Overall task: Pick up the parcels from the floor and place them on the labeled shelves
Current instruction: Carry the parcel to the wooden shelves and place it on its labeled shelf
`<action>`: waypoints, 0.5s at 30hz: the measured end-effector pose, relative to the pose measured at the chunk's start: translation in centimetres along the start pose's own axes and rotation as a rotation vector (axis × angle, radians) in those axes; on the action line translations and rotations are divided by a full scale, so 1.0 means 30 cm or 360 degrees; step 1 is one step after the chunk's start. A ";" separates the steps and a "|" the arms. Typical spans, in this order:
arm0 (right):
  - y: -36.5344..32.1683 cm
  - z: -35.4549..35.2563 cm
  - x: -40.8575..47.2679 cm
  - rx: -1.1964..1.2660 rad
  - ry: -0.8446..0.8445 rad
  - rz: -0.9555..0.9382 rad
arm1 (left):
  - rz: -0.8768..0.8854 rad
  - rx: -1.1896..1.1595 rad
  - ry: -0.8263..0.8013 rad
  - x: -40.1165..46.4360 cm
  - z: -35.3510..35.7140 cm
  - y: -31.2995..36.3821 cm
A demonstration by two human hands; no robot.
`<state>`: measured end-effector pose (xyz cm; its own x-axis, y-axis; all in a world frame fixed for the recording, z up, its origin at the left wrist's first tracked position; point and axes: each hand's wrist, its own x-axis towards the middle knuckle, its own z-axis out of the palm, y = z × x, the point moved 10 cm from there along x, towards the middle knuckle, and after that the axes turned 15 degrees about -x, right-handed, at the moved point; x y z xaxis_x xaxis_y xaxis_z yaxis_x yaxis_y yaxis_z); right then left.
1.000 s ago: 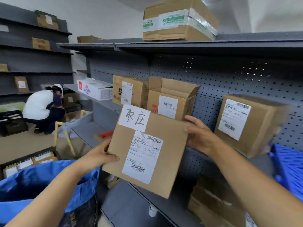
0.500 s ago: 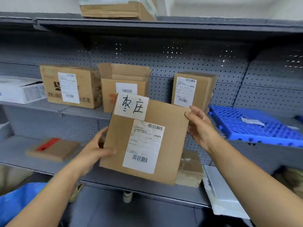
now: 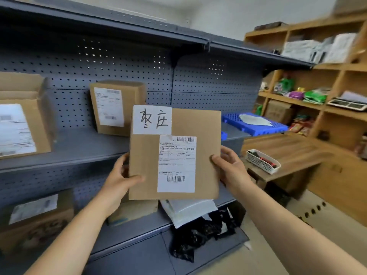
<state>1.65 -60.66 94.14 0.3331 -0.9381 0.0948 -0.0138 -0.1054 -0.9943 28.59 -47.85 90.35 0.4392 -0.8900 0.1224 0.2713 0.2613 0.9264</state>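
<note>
I hold a flat brown cardboard parcel (image 3: pixel 204 128) upright in front of me, with a white handwritten label at its top left and a shipping label below. My left hand (image 3: pixel 121 181) grips its lower left edge, thumb on the front. My right hand (image 3: pixel 231 169) grips its right edge. Behind the parcel runs a grey metal shelf (image 3: pixel 79 147) with a perforated back panel. On that shelf stand a small upright box (image 3: pixel 117 108) and an open box (image 3: pixel 21 116) at the far left.
A blue plastic pallet (image 3: pixel 256 124) lies on the shelf's right end. Lower shelves hold a carton (image 3: pixel 37 221), a white mailer bag (image 3: pixel 188 211) and a black bag (image 3: pixel 200 235). Wooden shelving (image 3: pixel 329 108) with goods and a white basket (image 3: pixel 262 161) stand at right.
The view has swung to the right along the shelves, bringing the wooden shelving into sight. The parcel has turned upright and my right hand has slid down to its right edge.
</note>
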 end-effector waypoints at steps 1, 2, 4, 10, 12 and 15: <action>0.016 -0.068 -0.019 -0.0039 0.0050 0.0009 | -0.0003 -0.0012 -0.0023 0.018 0.062 -0.024; 0.032 -0.138 -0.041 -0.0088 0.0104 0.0018 | -0.0015 -0.0023 -0.0047 0.036 0.124 -0.051; 0.060 -0.287 -0.092 -0.0154 0.0225 0.0049 | -0.0043 -0.0044 -0.0129 0.061 0.263 -0.103; 0.118 -0.713 -0.271 -0.0197 0.0471 0.0100 | -0.0185 -0.0036 -0.0338 0.062 0.716 -0.291; 0.121 -0.856 -0.337 -0.0231 0.0564 0.0104 | -0.0251 0.0035 -0.0442 0.036 0.881 -0.352; 0.131 -1.075 -0.430 -0.0267 0.0733 0.0133 | -0.0276 0.0071 -0.0552 -0.012 1.124 -0.425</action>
<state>-33.12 -59.60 90.56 -0.1263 -0.9899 0.0643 -0.1866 -0.0400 -0.9816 -3.90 -63.47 90.50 0.0726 -0.9950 0.0689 0.2752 0.0864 0.9575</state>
